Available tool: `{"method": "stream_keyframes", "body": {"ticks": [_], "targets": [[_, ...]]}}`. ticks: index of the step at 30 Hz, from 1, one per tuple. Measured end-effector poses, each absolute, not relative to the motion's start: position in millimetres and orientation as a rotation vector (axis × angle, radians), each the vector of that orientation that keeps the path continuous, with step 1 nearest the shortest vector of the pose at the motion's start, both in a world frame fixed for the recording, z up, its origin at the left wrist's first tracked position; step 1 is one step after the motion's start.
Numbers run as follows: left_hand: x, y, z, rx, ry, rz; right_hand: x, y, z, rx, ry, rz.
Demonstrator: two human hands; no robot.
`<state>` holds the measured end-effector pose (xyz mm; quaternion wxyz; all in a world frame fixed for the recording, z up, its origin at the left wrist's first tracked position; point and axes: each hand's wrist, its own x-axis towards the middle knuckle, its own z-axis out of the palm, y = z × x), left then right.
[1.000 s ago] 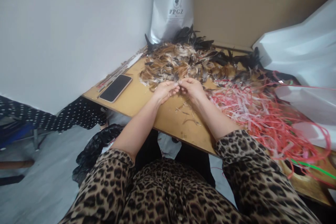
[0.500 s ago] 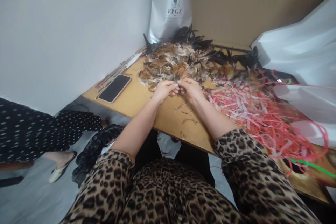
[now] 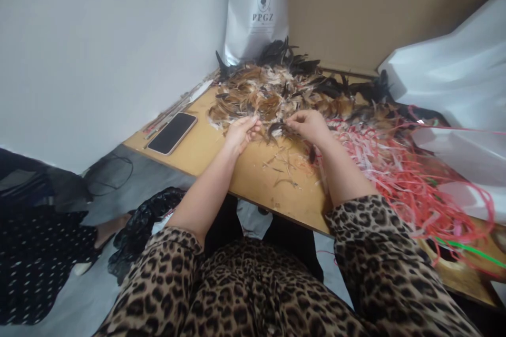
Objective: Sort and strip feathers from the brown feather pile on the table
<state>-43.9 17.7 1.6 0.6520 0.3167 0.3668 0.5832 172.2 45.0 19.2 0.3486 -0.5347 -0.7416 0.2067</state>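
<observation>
My left hand (image 3: 243,132) is closed in a pinch at the front edge of a heap of brown, cream and black feathers (image 3: 269,92). What looks like a thin feather is between its thumb and fingertip, mostly hidden. To the right, my right hand (image 3: 310,125) is also pinched, fingertips pointing left; what it holds is too small to make out. A dark curled feather (image 3: 275,129) shows in the gap between my hands. Thin feather scraps (image 3: 286,166) are scattered on the wooden table (image 3: 256,179) below them.
A dark-screened phone (image 3: 173,133) lies at the table's left side. Tangled red and pink strips (image 3: 387,174) cover the right side, beside a tape roll (image 3: 440,255). White bags (image 3: 256,21) stand behind and right. A person in a polka-dot garment (image 3: 43,263) is at lower left.
My hands were together at the heap's front edge and have come apart. The right hand moved right and slightly up; the left moved slightly left. The person at lower left shifted.
</observation>
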Motion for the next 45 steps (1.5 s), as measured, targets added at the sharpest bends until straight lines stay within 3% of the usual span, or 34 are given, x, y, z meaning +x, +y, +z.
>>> {"method": "stream_keyframes", "body": {"ticks": [9, 16, 20, 27, 31, 37, 45], "targets": [[-43, 18, 0, 0.726, 0.811, 1.273, 153, 24, 34, -1.278, -2.574, -0.155], [-43, 17, 0, 0.739, 0.8, 1.248, 146, 23, 21, -1.272, -2.599, -0.277], [-44, 18, -1, 0.726, 0.782, 1.268, 150, 28, 20, -1.273, -2.39, -0.001], [-45, 20, 0, 0.65, 0.8, 1.32, 145, 32, 19, -1.232, -1.378, 1.333], [-44, 20, -1, 0.646, 0.801, 1.311, 138, 29, 20, -1.044, -1.0, 1.688], [-40, 18, -4, 0.677, 0.771, 1.251, 121, 24, 17, -0.912, -0.901, 1.792], [-36, 13, -2, 0.711, 0.78, 1.174, 100, 19, 7, -0.973, -1.07, 1.333]]}}
